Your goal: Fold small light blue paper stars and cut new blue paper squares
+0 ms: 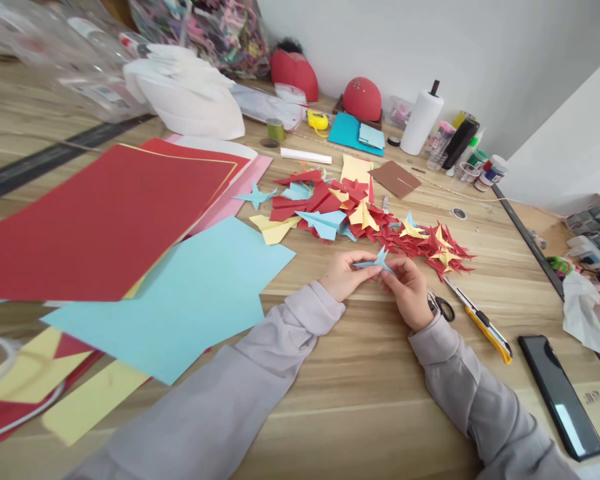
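Between my two hands is a small light-blue folded paper piece (381, 260) with pointed tips, like an origami star or bird. My left hand (347, 273) pinches its left side, and my right hand (409, 290) pinches its lower right side. Just beyond my hands spreads a heap of folded paper pieces (325, 200) in red, yellow and blue, some shaped like paper planes. Scissors (446, 308) with black handles lie partly hidden behind my right hand. Right of them rests a yellow utility knife (485, 330).
Large red paper sheets (110, 220) and a light-blue sheet (205, 293) cover the left of the table. A phone (560, 397) lies at the right. Along the back stand a yellow tape measure (317, 120), a red pincushion (362, 100), a white roll (422, 122) and several small bottles.
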The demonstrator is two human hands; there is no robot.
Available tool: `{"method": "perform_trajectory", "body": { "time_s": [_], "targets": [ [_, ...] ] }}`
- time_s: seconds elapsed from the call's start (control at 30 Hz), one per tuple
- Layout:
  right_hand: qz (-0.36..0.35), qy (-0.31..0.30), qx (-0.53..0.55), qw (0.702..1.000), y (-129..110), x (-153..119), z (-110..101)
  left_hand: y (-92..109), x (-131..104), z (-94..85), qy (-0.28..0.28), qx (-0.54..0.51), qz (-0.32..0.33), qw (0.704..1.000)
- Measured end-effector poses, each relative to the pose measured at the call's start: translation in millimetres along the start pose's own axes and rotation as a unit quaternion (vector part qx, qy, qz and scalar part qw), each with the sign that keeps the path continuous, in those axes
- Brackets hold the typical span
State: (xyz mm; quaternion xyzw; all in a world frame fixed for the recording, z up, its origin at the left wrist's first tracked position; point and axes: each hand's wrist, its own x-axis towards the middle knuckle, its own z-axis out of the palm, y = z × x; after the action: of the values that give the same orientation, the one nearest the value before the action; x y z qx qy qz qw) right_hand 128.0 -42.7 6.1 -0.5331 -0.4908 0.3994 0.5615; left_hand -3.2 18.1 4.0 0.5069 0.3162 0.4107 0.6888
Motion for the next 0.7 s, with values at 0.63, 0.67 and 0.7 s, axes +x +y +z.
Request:
{"method": "perform_trajectory", "body": {
  "time_s": [0.63, 0.67, 0.7],
  "targets": [
    [0.038, -0.049, 0.087, 0.994, -0.9, 0.8, -3.6, 5.0, -3.6, 1.7, -0.036, 0.016, -0.016, 0.999],
    [0.037, -0.049, 0.086, 0.994, -0.6, 0.7, -3.9, 5.2, -3.6, 1.8, -0.037, 0.013, -0.016, 0.999],
    [0.037, -0.051, 0.085, 0.994, -0.2, 0.5, -4.2, 5.4, -3.6, 1.8, -0.038, 0.009, -0.015, 0.999]
  ]
}}
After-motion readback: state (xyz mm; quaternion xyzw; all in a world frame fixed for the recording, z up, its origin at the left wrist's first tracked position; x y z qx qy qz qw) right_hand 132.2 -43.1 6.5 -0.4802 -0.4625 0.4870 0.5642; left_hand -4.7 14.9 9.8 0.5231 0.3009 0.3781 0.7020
